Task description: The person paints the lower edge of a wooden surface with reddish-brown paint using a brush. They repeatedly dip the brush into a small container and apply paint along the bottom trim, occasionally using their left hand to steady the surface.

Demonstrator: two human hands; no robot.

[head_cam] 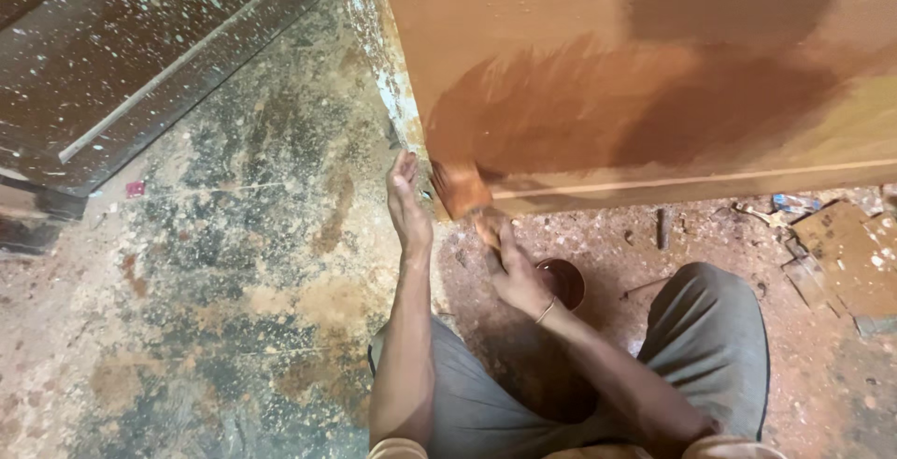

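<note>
My right hand (517, 270) is closed around the handle of a wide paintbrush (464, 193), its bristles pressed to the lower corner of a big wooden panel (579, 10) standing on the floor. A wet, reddish-brown stain (598, 104) spreads across the panel above the brush; the rest of the wood is paler and dry. My left hand (407, 205) is flat and open, fingers straight, resting against the panel's paint-flecked edge (378, 38), holding nothing. A small round tin (564, 281) of stain sits just behind my right wrist on the gritty, blotched concrete floor (234, 263). A dark, speckled door (121, 57) lies at the upper left.
</note>
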